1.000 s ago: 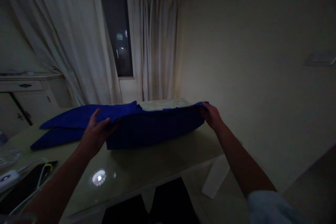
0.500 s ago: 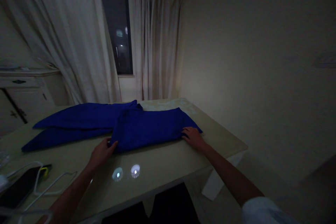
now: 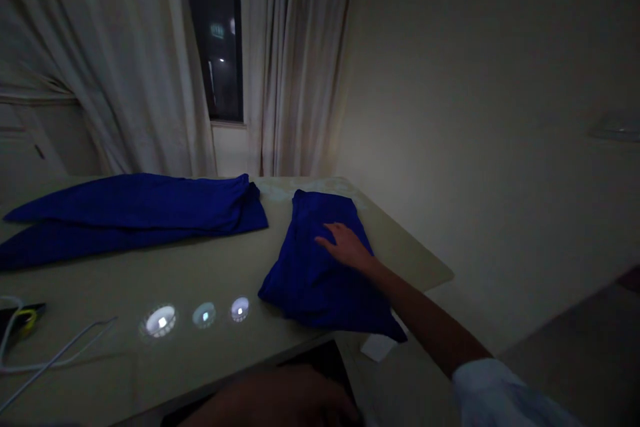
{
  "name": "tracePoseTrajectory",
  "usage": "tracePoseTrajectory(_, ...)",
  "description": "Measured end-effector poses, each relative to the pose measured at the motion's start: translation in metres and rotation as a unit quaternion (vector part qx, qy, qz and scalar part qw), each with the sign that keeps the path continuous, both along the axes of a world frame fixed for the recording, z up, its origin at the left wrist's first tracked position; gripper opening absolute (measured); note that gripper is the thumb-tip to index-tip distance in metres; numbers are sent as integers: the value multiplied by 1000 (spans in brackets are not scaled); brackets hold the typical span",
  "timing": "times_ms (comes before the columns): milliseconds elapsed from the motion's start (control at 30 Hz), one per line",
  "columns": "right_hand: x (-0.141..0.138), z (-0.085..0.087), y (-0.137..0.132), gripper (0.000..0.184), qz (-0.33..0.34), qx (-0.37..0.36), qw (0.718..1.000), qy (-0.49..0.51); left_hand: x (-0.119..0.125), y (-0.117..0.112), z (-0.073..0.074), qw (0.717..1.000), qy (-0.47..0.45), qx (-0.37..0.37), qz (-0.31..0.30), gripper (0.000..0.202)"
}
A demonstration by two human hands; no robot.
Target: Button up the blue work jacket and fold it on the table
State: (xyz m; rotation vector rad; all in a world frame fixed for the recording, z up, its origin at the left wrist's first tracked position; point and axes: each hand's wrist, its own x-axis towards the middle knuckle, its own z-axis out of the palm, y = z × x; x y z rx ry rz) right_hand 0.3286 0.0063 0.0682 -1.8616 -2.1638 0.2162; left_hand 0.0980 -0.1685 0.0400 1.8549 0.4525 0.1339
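Observation:
A folded blue cloth (image 3: 320, 267) lies near the table's right end, its near corner hanging over the edge. My right hand (image 3: 345, 247) rests flat on top of it with fingers stretched out. A second, longer blue cloth (image 3: 130, 210) lies spread across the back left of the table (image 3: 200, 280). My left hand (image 3: 280, 400) is low at the bottom of the view by the table's near edge; it is dark and blurred, and its fingers do not show.
A white cable (image 3: 45, 353) and a dark phone-like thing (image 3: 15, 320) lie at the near left. Ceiling lights reflect in the glossy tabletop. Pale curtains (image 3: 120, 67) and a dark window (image 3: 220, 33) stand behind; a bare wall lies to the right.
The folded cloth has been pulled apart from the long one and turned lengthwise toward me. My right hand moved onto its top. My left hand dropped away to the table's near edge.

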Motion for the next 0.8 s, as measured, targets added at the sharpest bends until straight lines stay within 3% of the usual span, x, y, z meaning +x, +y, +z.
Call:
tracePoseTrajectory(67, -37, -22, -22, 92, 19, -61, 998, 30, -13, 19, 24, 1000, 9, -3, -10, 41)
tracePoseTrajectory(133, -63, -40, -38, 98, 40, -97, 994, 44, -23, 39, 35, 996, 1, 28, 87, 34)
tracePoseTrajectory(167, -71, -46, -43, 97, 53, -102, 992, 45, -28, 49, 33, 988, -5, 57, 147, 36)
tracePoseTrajectory(233, -76, -50, -47, 94, 80, -106, 990, 49, -41, 70, 17, 950, -9, 139, 280, 43)
tracePoseTrajectory(333, -69, -41, -49, 91, 89, -126, 985, 79, -61, 100, -22, 855, 2, 287, 432, 48)
tracePoseTrajectory(367, -68, -37, -51, 90, 88, -128, 984, 92, -65, 109, -34, 836, 16, 321, 445, 47)
tracePoseTrajectory(433, -73, -34, -59, 85, 94, -120, 983, 106, -70, 128, -47, 845, 52, 345, 405, 41)
tracePoseTrajectory(500, -84, -39, -68, 85, 116, -106, 982, 100, -71, 147, -46, 880, 97, 316, 341, 36)
tracePoseTrajectory(567, -94, -50, -76, 93, 136, -97, 983, 79, -72, 166, -39, 894, 131, 284, 322, 35)
tracePoseTrajectory(667, -93, -66, -75, 97, 156, -90, 982, 46, -81, 191, -38, 870, 112, 285, 386, 35)
tracePoseTrajectory(800, -48, -63, -29, 73, 155, -77, 985, 5, -96, 203, -61, 849, 26, 284, 445, 42)
